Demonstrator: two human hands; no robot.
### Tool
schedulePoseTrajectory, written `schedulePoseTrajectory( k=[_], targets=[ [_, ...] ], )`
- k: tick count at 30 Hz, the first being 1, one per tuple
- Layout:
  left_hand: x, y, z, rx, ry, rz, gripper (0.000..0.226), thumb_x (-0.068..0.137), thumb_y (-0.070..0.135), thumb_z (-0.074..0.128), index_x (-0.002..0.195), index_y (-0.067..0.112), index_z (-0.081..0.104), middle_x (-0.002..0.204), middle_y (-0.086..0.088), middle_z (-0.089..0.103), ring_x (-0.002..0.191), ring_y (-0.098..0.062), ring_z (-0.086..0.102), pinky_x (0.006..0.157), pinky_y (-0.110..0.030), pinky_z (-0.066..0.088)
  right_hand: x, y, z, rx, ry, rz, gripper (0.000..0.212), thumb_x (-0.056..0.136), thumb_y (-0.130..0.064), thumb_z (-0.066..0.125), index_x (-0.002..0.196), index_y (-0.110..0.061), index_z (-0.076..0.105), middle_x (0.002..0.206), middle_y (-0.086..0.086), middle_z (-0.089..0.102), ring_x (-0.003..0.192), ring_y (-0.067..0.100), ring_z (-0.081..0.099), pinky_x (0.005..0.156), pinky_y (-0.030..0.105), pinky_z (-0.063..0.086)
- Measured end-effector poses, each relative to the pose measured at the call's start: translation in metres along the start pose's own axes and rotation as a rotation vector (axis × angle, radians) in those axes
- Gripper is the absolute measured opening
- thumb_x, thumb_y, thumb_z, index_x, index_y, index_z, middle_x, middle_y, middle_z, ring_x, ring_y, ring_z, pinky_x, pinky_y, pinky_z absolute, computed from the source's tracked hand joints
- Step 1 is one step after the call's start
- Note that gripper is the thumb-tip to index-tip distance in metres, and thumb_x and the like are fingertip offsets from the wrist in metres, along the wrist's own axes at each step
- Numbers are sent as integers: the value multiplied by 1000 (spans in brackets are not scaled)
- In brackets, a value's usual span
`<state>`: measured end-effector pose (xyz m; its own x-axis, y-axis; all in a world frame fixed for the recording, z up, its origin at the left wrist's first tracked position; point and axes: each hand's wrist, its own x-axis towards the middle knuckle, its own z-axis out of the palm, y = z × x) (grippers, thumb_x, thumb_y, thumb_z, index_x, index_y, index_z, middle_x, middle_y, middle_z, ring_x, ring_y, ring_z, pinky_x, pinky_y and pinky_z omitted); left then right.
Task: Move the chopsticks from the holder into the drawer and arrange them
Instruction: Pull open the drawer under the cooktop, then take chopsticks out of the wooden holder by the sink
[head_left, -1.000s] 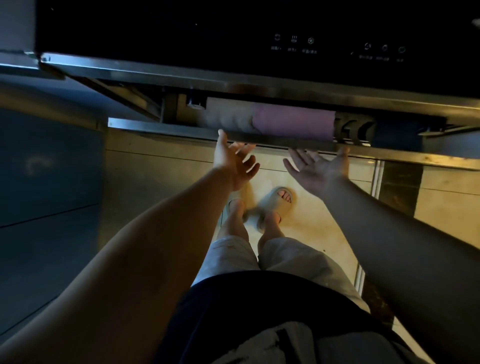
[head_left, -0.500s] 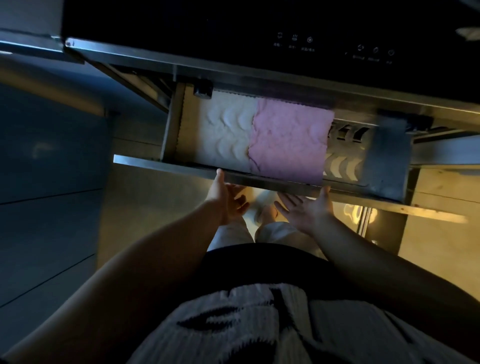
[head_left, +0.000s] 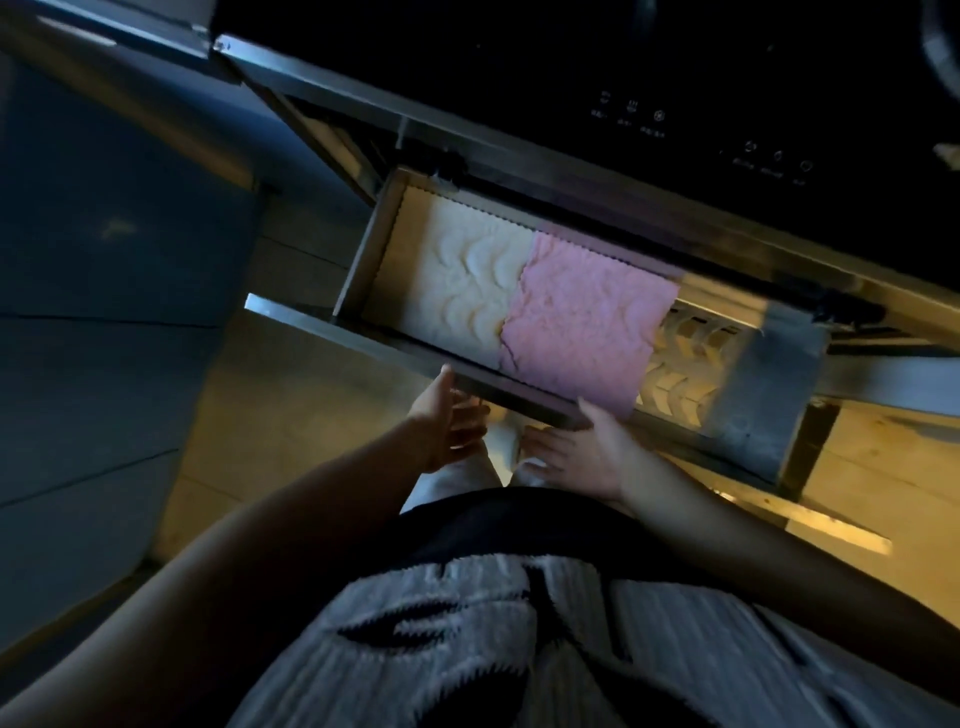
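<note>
The drawer (head_left: 389, 345) below the black control panel (head_left: 675, 104) now stands far more open than a second ago, when only a thin strip of its inside showed; a cream mat (head_left: 467, 280) and a pink mat (head_left: 582, 322) lie side by side on its bottom, with a slotted rack (head_left: 680, 364) just beside the pink one.

The left hand (head_left: 449, 421) sits under the front rim with its thumb up against the metal and its fingers loosely bent, closed round nothing; the right hand (head_left: 582, 447) does the same further along, thumb touching the rim and fingers spread below it. Both have come nearer the body with the drawer.

The chopsticks and their holder are nowhere in view, and none lie in the drawer; I judge that only the opening step is done or nearly so, and that the fetching and arranging remain.
</note>
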<state>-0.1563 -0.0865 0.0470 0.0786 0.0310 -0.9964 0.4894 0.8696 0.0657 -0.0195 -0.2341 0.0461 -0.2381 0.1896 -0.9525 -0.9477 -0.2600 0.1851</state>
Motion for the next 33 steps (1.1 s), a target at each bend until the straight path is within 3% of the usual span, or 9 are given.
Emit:
schedulePoseTrajectory(
  k=[2,5,6,11,14,17,25,33],
  targets=[
    [-15,-8,0,192,61,65,51,96,63,36,108,20,62,110,-7,69,95,-26,67,82,-34,48,-11,-6,10,-242,9,-38,51,97,-51,37,118,-7,52,110,16,65,94,31,63,81,49,48],
    [-34,-20,-2,389,180,265,33,101,45,43,110,17,59,102,-9,68,64,-17,66,54,-18,48,-26,-15,32,-692,36,-134,38,98,-46,40,120,-17,51,114,9,65,94,25,64,73,36,49],
    [-39,-23,-4,437,215,337,30,101,39,46,111,15,59,100,-9,67,63,-16,64,50,-17,46,-33,-17,42,-846,36,-182,35,97,-45,42,119,-19,52,116,7,64,94,23,64,74,35,49],
    [-67,-43,-26,622,347,530,25,97,33,55,111,14,65,109,-4,68,95,-18,62,85,-29,48,-55,-14,86,-1493,-6,-669,19,87,-38,56,99,-23,61,101,-1,67,94,17,64,91,38,51],
    [-90,-54,-42,658,436,597,29,96,37,54,117,20,63,115,1,66,106,-17,61,89,-29,47,-78,1,114,-1887,-53,-926,25,89,-36,55,110,-22,58,100,-5,63,96,15,60,88,35,50],
    [-107,-66,-63,707,549,680,30,95,41,51,118,24,61,120,4,64,113,-17,57,95,-34,46,-95,28,141,-2235,-116,-1105,30,91,-39,50,118,-26,52,114,-4,59,104,19,57,88,38,49],
    [-155,-113,-155,696,977,734,44,94,51,46,134,34,46,145,8,44,138,-20,30,108,-39,29,-97,138,197,-2589,-233,-1504,49,89,-40,49,135,-26,43,144,-1,39,139,22,26,112,44,21],
    [-190,-202,-283,554,1127,691,61,92,58,44,147,36,30,160,3,22,149,-23,8,118,-43,13,-75,287,259,-2704,-267,-1566,62,91,-45,47,147,-30,25,154,-1,26,145,22,15,117,44,14]
  ],
)
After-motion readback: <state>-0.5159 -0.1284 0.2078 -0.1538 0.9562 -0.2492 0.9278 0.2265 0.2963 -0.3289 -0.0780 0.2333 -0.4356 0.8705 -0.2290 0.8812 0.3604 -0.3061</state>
